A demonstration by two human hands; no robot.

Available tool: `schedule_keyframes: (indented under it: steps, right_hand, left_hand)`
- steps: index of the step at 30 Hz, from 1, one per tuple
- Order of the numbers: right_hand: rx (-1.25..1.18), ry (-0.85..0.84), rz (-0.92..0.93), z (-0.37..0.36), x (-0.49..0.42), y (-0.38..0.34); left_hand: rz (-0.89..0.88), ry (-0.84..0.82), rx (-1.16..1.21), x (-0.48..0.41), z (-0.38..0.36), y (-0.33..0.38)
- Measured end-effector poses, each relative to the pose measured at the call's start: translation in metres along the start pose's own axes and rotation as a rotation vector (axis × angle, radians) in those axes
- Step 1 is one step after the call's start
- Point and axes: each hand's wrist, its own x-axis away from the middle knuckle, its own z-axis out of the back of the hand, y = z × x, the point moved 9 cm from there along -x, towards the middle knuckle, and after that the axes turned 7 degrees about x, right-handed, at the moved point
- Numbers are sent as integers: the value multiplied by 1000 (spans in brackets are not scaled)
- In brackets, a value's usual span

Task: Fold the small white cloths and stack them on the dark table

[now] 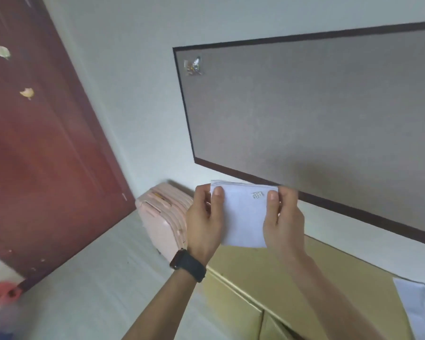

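White cloth (244,217) in left hand (203,223) and right hand (284,222), midair

Dark red door (42,143) at left. Pink suitcase (162,217) against white wall (133,69). Grey board (317,114) with dark frame on wall, small clear packet (193,66) at its top-left corner. Cardboard boxes (255,285) below. Blurred red object (3,290) bottom left.

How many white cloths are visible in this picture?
2. One white cloth is held up between the left hand and right hand. The second cloth lies on the tan surface at the lower right edge, partly cut off. Others may be outside view.
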Motion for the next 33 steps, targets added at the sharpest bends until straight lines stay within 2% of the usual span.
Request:
schedule_keyframes:
  steps: [5, 11, 16, 23, 26, 33]
  right_hand:
    - [-127, -262, 17, -76, 84, -70]
    - [-254, -577, 138, -179, 221, -182]
    - [-340, -775, 249, -252, 375, -291]
    - [-436, -1031, 354, -335, 640, -451]
    - [-471, -1107, 339, -355, 717, -494]
    - [-478, -1327, 432, -406, 905, -595]
  left_hand:
    - [127, 236, -104, 60, 143, -6]
    - [276, 574, -204, 163, 341, -6]
    - [358, 865, -253, 273, 519, 6]
    - [443, 1148, -381, 459, 775, 31]
    - [467, 1205, -385, 516, 840, 39]
    - [479, 1404, -414, 649, 990, 49]
